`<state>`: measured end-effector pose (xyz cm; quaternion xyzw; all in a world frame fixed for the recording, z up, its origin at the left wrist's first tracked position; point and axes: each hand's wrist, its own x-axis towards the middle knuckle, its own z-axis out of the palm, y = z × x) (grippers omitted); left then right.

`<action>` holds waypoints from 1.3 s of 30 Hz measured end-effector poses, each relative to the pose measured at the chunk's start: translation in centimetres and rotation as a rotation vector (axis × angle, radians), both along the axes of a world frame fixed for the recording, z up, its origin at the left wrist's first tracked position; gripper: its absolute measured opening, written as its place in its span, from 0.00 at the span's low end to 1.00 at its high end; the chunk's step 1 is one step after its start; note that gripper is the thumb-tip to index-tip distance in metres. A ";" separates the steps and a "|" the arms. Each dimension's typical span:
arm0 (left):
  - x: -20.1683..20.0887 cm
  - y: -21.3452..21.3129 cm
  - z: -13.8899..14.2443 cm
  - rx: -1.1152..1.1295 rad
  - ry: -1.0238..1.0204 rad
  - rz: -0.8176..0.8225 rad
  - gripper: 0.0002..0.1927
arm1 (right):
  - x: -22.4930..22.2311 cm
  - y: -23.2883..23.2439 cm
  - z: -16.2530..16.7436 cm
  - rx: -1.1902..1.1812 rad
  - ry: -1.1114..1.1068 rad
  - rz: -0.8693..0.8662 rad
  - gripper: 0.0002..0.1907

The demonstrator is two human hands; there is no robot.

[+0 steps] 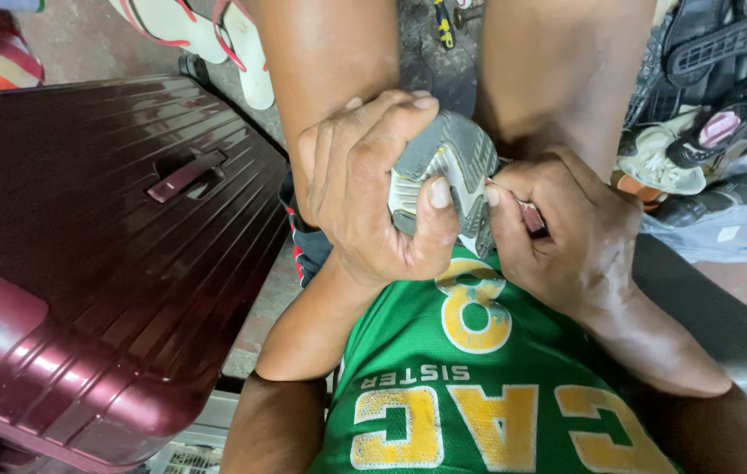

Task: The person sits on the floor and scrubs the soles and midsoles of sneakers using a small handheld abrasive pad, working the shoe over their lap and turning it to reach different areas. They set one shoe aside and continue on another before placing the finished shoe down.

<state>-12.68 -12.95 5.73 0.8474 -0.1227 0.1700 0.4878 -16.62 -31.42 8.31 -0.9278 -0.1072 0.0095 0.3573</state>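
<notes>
Green jersey (478,395) with yellow lettering fills the bottom of the view, nearest the camera. Just above it both hands grip 1 grey shoe (452,167), sole facing up, held in front of the chest between the knees. Left hand (364,189) wraps over the shoe from the left, fingers curled across the top, thumb pressed on the ribbed grey sole. Right hand (566,237) is clenched against the shoe's right edge, thumb tip touching the sole rim; a small pinkish thing shows inside that fist, can't tell what. Left of the arms, a dark red ribbed hard-shell suitcase (101,246) lies flat, recessed handle up. Farther out: white flip-flops with red straps (215,35) top left, pile of dark and pale shoes (707,114) top right, partly on a clear plastic bag (733,228).
</notes>
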 end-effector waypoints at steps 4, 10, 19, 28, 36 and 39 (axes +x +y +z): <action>0.5 -0.1 -0.4 -0.088 0.017 -0.019 0.18 | 0.1 -0.2 0.1 0.107 0.031 -0.074 0.04; 1.8 2.0 -1.6 -0.564 0.221 -0.137 0.19 | 0.5 -0.8 1.7 0.745 0.223 -0.358 0.05; 2.8 2.8 -2.2 -0.958 0.481 -0.323 0.23 | 0.0 -2.7 2.1 0.668 0.269 -0.316 0.04; 3.4 1.5 -3.6 -0.957 0.496 -0.466 0.23 | -0.8 -2.9 2.2 0.682 0.291 -0.344 0.04; 3.4 0.7 -4.5 -0.959 0.538 -0.526 0.19 | -1.9 -4.3 2.0 0.446 0.185 -0.164 0.03; 2.9 0.3 -4.9 -0.896 0.594 -0.502 0.18 | -2.2 -4.4 2.0 0.308 0.209 -0.085 0.06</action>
